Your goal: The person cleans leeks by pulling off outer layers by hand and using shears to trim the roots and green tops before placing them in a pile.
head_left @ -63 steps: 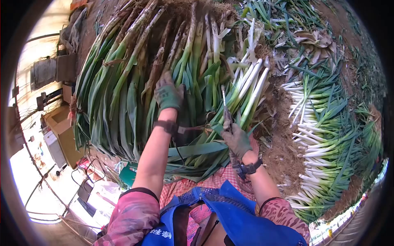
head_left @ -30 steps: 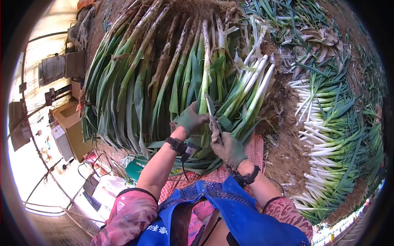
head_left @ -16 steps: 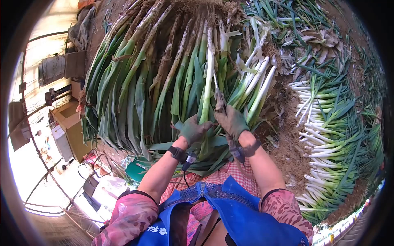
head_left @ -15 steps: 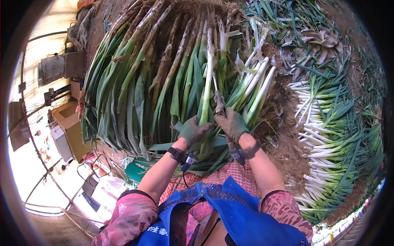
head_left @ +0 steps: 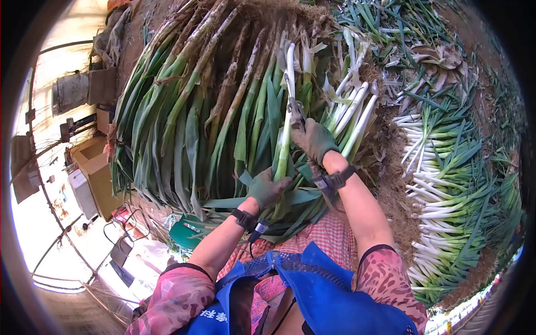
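My left hand [head_left: 269, 187], in a grey-green glove, is closed around the green part of a leek [head_left: 284, 146]. The leek's white stem points away from me over the pile. In my gloved right hand [head_left: 316, 140] is a dark tool with a slim metal tip, which looks like an air blow gun [head_left: 297, 113]; its tip lies against the white stem. Under and left of the hands spreads a thick layer of untrimmed leeks [head_left: 190, 111] with soiled stems and roots. Several peeled white leeks [head_left: 353, 111] lie just right of my right hand.
A long row of clean white leeks [head_left: 438, 212] lies on the soil at the right. Loose leaves and peelings [head_left: 435, 56] are heaped at the upper right. A cardboard box [head_left: 95, 167] and a green plastic container [head_left: 187, 231] stand to the left. A checked cloth [head_left: 329, 234] covers my lap.
The held leek has come down toward me with my left hand, and its upper stem now looks white and bare. My right hand has shifted slightly forward along it with the tool.
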Tool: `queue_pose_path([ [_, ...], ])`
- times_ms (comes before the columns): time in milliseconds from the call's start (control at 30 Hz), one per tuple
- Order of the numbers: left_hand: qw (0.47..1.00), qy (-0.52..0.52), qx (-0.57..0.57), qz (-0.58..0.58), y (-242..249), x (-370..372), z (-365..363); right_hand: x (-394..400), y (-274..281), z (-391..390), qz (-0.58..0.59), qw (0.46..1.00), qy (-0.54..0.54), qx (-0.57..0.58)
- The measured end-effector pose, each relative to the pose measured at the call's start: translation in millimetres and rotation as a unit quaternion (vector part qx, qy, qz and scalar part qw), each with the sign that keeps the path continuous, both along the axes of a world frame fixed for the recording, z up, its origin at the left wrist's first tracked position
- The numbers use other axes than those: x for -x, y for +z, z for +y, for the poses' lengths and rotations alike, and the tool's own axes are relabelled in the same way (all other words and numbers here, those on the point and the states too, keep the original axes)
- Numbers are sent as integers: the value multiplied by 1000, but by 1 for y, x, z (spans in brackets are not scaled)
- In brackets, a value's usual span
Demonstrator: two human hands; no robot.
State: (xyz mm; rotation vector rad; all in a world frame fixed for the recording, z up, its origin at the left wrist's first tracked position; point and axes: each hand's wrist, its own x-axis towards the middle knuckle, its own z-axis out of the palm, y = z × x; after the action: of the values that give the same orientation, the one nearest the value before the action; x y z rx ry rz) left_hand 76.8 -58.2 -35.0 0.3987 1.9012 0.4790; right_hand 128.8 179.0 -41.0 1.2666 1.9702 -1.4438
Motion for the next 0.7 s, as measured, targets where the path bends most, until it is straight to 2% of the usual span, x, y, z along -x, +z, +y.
queue_pose_path([
  [233,997,-30,54,36,25,-10,19,3,-22,17,-11,997,-41,-58],
  [333,972,-196,42,122,29,-29,32,-32,0,10,-10,992,-89,-91],
  [400,969,-215,25,116,19,-40,37,-53,10,5,-36,988,-135,-64],
  [467,954,-269,38,126,12,-47,43,-70,6,-2,-60,987,-129,-74],
  [567,929,-341,55,132,-2,-40,62,-71,-3,-16,-22,993,-94,-74],
  [667,939,-310,108,105,-8,-19,96,-55,-10,-24,-36,996,5,-80],
  [700,958,-227,49,168,-5,-13,100,-55,-20,-20,-35,998,-18,-49],
])
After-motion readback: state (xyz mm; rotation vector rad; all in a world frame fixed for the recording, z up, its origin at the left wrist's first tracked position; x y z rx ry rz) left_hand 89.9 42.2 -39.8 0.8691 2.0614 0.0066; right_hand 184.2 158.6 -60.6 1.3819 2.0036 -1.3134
